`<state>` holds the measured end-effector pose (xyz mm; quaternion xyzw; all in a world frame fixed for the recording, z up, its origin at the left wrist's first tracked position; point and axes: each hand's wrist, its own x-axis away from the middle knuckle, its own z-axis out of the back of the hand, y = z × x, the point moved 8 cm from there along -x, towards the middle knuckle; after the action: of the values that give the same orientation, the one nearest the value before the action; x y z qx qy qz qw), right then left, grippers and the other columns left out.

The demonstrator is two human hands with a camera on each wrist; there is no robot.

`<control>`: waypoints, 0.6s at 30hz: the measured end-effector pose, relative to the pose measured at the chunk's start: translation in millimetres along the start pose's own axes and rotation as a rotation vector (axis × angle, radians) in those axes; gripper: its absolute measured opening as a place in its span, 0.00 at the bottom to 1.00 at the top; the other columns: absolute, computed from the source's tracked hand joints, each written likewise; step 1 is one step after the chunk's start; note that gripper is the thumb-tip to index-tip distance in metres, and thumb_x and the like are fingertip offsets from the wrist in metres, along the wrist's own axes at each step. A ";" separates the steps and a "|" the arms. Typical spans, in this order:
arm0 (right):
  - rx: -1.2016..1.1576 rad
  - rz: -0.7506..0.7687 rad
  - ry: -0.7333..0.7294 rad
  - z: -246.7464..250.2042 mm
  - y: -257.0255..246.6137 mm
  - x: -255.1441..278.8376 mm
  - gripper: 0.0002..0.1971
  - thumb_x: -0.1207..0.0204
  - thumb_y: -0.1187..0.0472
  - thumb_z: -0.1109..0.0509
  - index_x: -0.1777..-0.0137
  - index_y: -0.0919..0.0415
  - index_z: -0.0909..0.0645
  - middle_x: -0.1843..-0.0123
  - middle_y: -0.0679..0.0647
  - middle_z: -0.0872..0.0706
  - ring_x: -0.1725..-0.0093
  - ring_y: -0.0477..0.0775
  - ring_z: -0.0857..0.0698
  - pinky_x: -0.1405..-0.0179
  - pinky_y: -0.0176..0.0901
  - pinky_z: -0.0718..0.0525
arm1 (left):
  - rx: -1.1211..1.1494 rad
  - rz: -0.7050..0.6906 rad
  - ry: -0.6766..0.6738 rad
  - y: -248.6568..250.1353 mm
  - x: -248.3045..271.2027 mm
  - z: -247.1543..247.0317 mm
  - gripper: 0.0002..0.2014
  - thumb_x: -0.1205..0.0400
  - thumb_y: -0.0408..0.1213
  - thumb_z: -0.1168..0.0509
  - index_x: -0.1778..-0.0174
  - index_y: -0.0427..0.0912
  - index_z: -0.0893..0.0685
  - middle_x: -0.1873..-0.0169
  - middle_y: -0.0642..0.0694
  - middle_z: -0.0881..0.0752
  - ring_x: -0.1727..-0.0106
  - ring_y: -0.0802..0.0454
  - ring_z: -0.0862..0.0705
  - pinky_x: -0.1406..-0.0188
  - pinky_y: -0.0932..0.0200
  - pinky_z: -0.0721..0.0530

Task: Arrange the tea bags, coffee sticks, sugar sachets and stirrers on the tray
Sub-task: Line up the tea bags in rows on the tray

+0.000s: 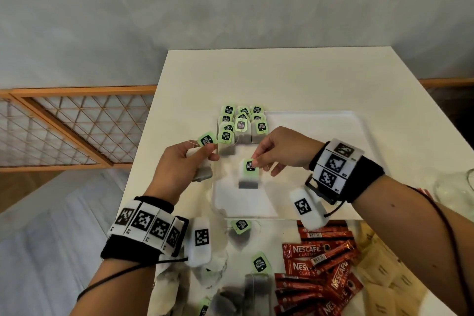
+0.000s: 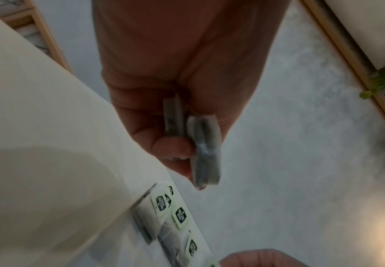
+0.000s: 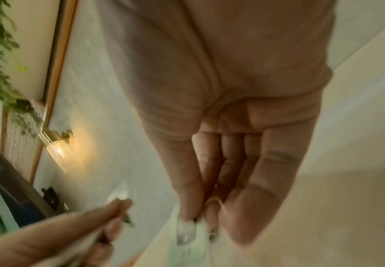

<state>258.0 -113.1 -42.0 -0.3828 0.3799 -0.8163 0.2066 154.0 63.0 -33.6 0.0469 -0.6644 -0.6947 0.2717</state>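
Two tea bags (image 2: 194, 142), left-wrist view only

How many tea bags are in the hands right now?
3. Two tea bags gripped in the left hand; one tea bag held by its tag in the right hand over the tray. Another could hide in the left palm.

Bare forearms, black wristbands (image 1: 369, 179) — white marker tiles (image 1: 143, 223), thin black cords

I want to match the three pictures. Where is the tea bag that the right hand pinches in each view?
Head: tea bag at centre, over the tray.
Left wrist: not in it.
Right wrist: bottom centre, blurred, under the fingertips.
Shared landmark: the left hand, holding its own tea bags.
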 end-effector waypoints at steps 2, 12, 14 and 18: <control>0.047 -0.004 0.126 10.7 0.4 -14.0 0.04 0.28 0.65 0.22 0.58 0.67 0.11 0.68 0.57 0.14 0.69 0.50 0.16 0.66 0.44 0.10 | 0.007 0.005 -0.002 0.1 -0.4 2.9 0.15 0.18 0.34 0.31 0.50 0.21 0.16 0.70 0.49 0.12 0.79 0.51 0.30 0.83 0.66 0.35; 0.252 0.037 0.387 35.2 -14.3 -51.9 0.05 0.31 0.63 0.19 0.64 0.54 0.13 0.74 0.46 0.15 0.76 0.53 0.14 0.65 0.43 0.12 | 0.012 0.038 -0.037 -11.4 -3.2 3.2 0.09 0.19 0.35 0.30 0.62 0.34 0.14 0.63 0.39 0.11 0.80 0.50 0.29 0.83 0.67 0.31; 0.268 0.046 0.396 35.9 -18.0 -55.0 0.10 0.31 0.63 0.20 0.68 0.50 0.16 0.75 0.46 0.16 0.77 0.48 0.16 0.63 0.42 0.12 | 0.001 0.043 -0.050 -12.8 -3.0 1.3 0.08 0.19 0.36 0.29 0.61 0.35 0.13 0.63 0.41 0.10 0.79 0.52 0.27 0.83 0.67 0.29; 0.256 0.047 0.410 34.0 -18.2 -62.4 0.12 0.32 0.65 0.20 0.70 0.48 0.17 0.67 0.51 0.13 0.68 0.52 0.14 0.55 0.48 0.10 | -0.021 0.042 -0.064 -12.5 -1.6 -0.2 0.09 0.19 0.38 0.29 0.57 0.34 0.12 0.65 0.46 0.10 0.77 0.53 0.25 0.82 0.67 0.26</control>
<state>322.5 -78.2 -42.9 -0.1708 0.3164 -0.9134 0.1908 151.5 63.1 -46.1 0.0081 -0.6663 -0.6968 0.2654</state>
